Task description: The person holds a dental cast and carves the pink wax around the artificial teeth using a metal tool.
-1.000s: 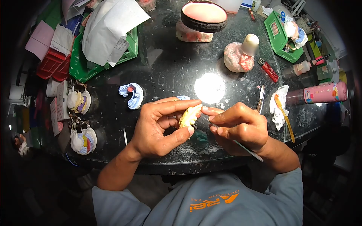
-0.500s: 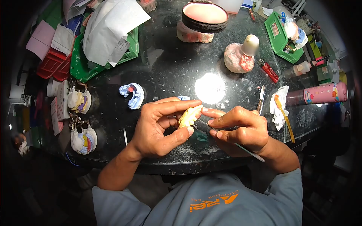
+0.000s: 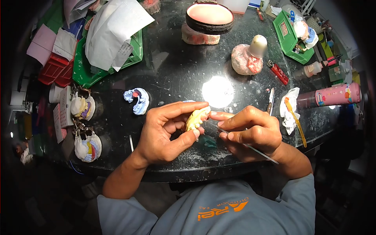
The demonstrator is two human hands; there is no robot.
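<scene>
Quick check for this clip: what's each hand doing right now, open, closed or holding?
Left hand: closed, holding the yellow tooth model between thumb and fingers.
Right hand: closed, holding a thin tool.

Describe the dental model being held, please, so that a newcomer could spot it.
Over the near side of the black table, find the left hand. Its fingers hold the dental model, pale yellow and off the table, unlike the blue dental arch lying there.

Black tabletop (image 3: 172, 76) with bright reflection (image 3: 217, 91)
</scene>
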